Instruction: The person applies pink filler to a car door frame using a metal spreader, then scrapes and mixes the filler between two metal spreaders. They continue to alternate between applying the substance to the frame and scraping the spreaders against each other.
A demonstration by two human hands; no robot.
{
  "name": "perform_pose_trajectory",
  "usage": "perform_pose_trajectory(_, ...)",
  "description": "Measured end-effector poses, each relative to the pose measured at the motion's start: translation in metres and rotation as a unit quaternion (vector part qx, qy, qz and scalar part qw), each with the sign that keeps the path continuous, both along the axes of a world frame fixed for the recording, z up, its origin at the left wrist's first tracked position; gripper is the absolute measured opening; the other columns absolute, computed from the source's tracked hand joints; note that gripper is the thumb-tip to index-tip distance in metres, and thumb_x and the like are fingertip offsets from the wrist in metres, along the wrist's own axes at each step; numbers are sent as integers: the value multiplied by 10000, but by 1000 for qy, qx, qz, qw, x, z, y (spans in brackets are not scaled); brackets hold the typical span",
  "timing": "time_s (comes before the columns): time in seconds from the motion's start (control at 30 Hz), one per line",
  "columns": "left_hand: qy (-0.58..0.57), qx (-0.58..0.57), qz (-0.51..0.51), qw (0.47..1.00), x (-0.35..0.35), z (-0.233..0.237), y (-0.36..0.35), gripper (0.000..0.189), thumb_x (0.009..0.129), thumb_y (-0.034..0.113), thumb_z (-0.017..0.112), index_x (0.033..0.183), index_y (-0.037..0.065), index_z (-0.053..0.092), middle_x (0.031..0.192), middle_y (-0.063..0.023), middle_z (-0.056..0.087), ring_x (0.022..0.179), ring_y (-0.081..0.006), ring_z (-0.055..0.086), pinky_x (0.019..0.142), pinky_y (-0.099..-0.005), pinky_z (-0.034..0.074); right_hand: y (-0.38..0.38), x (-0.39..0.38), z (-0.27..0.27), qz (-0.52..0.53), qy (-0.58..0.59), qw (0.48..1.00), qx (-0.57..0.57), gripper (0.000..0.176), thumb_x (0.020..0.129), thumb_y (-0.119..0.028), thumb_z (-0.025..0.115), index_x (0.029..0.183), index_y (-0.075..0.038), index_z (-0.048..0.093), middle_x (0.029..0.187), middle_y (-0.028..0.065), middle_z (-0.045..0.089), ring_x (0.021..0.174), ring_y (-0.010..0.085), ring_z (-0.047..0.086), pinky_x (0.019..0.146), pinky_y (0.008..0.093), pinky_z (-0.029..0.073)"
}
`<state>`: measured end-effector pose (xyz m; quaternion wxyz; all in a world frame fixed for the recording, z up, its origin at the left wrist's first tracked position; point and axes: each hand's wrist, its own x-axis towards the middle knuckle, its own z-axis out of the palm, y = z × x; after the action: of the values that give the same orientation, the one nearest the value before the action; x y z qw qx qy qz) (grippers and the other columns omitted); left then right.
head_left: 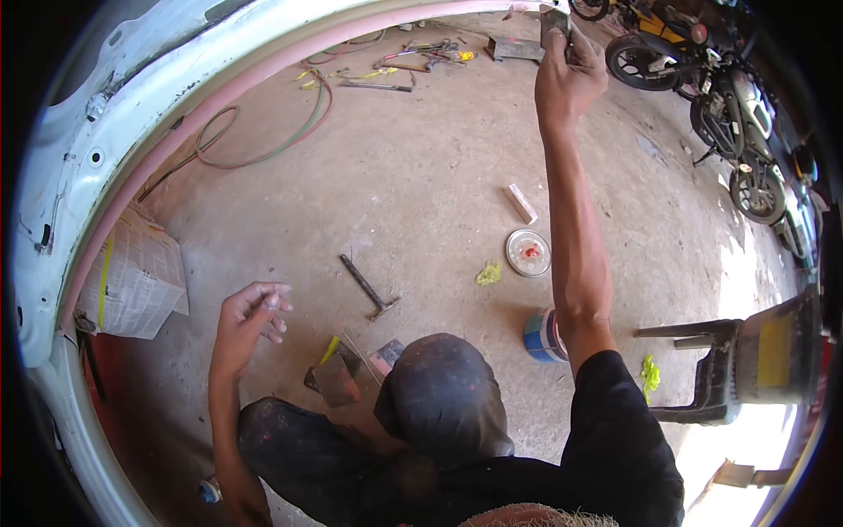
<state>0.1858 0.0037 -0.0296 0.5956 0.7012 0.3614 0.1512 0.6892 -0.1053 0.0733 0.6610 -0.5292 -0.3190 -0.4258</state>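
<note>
I watch the right hand (572, 81) stretched far out at the top of my view, thumb and fingers pinching a flat piece (553, 19), dark and stiff. That piece sits up by the end of the pink strip (211, 98) edging the white panel (75, 211); I cannot tell whether the two touch. The left hand (255, 318) is free, raised over the floor (421, 176) beside the knee, its fingers loosely bent and its thumb near them.

Between the arms I see a hammer (358, 278) lying on the concrete, with some flat plates (337, 381) just beside the other knee. Near the right forearm are a round lid (529, 253) with a red dab on it, a long box (521, 203) and a yellow scrap (488, 274); a tin (543, 335) stands partly behind the elbow. Newspaper (140, 277) hangs below the panel at left, a hose (255, 167) loops above it, and motorcycles (738, 114) stand at upper right.
</note>
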Motion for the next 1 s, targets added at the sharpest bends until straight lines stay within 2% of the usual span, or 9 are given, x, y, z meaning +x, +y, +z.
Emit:
perform_pose_trajectory(0.13,3,2,-13,1000,0,-1,2,294,1036,238,618,1221,18,682,937,-63,695,706,-92,625,571,-248,550,0,-5,6,68,91,993,-8,254,888,-128,746,1094,17,778,935,92,740,837,125,656,787,283,508)
perform_pose_trajectory(0.23,3,3,-22,1000,-2,-5,4,295,1034,247,621,1222,27,682,927,-56,692,707,-92,627,564,-249,554,3,12,1,-33,-18,997,-65,261,894,-138,742,1092,30,771,961,107,761,867,120,671,785,283,517)
perform_pose_trajectory(0.33,3,1,-23,1000,-2,-5,4,299,1034,253,622,1220,27,682,923,-55,691,708,-93,627,565,-250,556,7,19,-2,-23,-21,998,-54,260,901,-146,736,1097,20,772,963,118,762,858,135,677,783,294,525)
perform_pose_trajectory(0.43,4,-4,-24,1000,-2,-2,3,300,1036,242,621,1220,12,680,938,-69,695,713,-95,626,584,-248,552,6,15,-1,5,49,996,-79,261,894,-155,749,1107,-7,778,974,104,754,862,143,682,794,288,526)
perform_pose_trajectory(0.57,8,-5,-27,1000,-1,-2,3,299,1038,232,618,1223,5,679,947,-77,698,715,-99,628,594,-246,550,10,-4,-5,-1,-6,994,-113,279,874,-161,789,1129,-50,781,985,53,735,821,128,697,768,273,538)
perform_pose_trajectory(0.8,14,-3,-24,1000,1,-2,2,294,1040,223,609,1227,7,679,951,-77,698,712,-99,630,587,-244,549,14,-39,-10,94,43,990,-99,258,879,-133,769,1100,0,775,934,61,753,832,91,701,778,270,548)
perform_pose_trajectory(0.83,14,-2,-23,1000,1,-3,2,294,1041,223,609,1227,7,679,952,-77,698,712,-99,629,586,-244,549,12,-33,-10,123,50,985,-114,273,884,-103,765,1105,56,761,931,79,772,854,99,704,786,276,562)
perform_pose_trajectory(0.93,13,0,-22,1000,0,-3,2,295,1041,223,607,1228,6,678,957,-79,698,712,-98,629,585,-244,548,2,-29,-4,289,146,946,1,275,882,-64,763,1108,93,749,940,97,772,845,126,708,791,280,574)
perform_pose_trajectory(1.0,14,0,-22,1000,-1,-3,2,296,1042,223,606,1229,5,677,958,-79,698,711,-98,629,585,-244,548,-9,-20,1,283,178,942,30,283,871,-36,765,1120,96,740,958,108,767,830,138,706,779,280,583)
